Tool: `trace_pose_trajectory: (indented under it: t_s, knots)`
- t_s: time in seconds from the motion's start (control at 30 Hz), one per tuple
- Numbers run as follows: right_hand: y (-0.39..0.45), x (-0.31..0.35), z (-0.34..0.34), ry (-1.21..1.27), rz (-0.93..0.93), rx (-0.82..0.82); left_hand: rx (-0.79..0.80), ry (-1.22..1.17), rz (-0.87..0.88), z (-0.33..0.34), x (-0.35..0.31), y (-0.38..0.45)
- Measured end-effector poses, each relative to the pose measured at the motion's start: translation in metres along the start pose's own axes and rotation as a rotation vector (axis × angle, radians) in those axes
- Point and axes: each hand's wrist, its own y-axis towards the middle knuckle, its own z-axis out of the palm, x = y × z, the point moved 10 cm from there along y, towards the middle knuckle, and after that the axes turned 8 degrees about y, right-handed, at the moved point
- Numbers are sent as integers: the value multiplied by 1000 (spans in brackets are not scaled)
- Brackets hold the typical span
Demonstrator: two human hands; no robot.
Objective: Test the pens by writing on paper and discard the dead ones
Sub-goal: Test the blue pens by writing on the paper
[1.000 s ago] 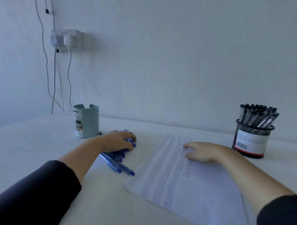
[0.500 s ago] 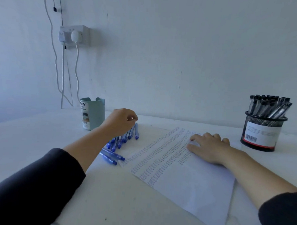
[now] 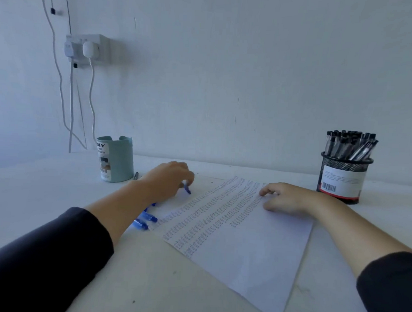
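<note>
A white sheet of paper (image 3: 248, 249) covered in rows of small pen marks lies slanted on the white table. My right hand (image 3: 290, 198) rests flat on its upper part. My left hand (image 3: 168, 180) hovers over a pile of blue pens (image 3: 145, 220) left of the sheet, its fingers curled round one blue pen (image 3: 187, 189) whose tip sticks out below them. Most of the pile is hidden under my left hand and forearm. A black mesh cup (image 3: 342, 178) full of black pens (image 3: 349, 145) stands at the right.
A pale green holder (image 3: 116, 159) with a label stands left of the pile, a dark pen (image 3: 136, 175) lying beside it. A wall socket (image 3: 87, 48) with plugs and hanging cables is at upper left. The white table (image 3: 147, 283) runs up to the wall.
My left hand went from lying on the pile of blue pens to lifting off it, and now holds one pen nearer the paper. My right hand stayed on the sheet.
</note>
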Motion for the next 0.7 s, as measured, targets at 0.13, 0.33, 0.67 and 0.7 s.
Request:
trace_pose_trajectory:
  t_s: [0.13, 0.33, 0.67, 0.7]
  knots:
    - [1, 3, 0, -32, -12, 2, -457, -225, 32, -56, -20, -16]
    - [2, 6, 0, -61, -36, -19, -742, -265, 6, -78, -44, -27]
    - [2, 4, -1, -62, -44, -31, -464, 43, -212, -66, -64, -14]
    - [2, 4, 0, -60, -44, -29, -467, 47, -201, -65, -66, -16]
